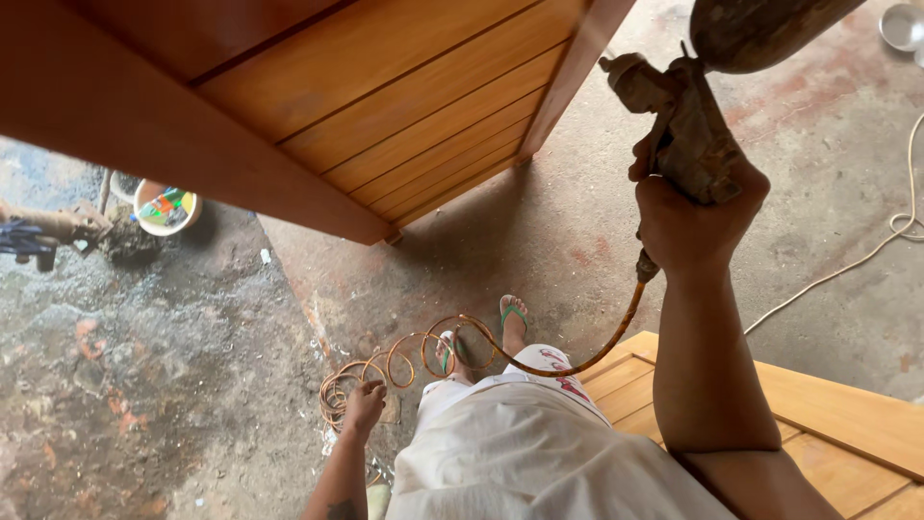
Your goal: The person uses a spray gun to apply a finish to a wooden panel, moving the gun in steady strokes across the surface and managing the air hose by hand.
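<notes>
Spray gun [685, 130] clamped in my right hand [695, 217], left hand [364, 404] gripping coiled hose [404, 361]; wooden door [404, 106] looks mostly coated already.

right hand [695, 217] gripping spray gun [679, 120], left hand [364, 404] holding hose [414, 351]

Stained, patchy concrete floor [173, 385]; a slatted wooden panel [385, 106] overhead, another [847, 433] lower right; perhaps a bucket [166, 207] far left

a grimy, paint-crusted spray gun [685, 125] is held upright, nozzle aimed at the orange-varnished slatted wooden door [404, 106]. its coiled orange air hose [423, 351] hangs down in loops, seemingly reaching the concrete floor.
</notes>
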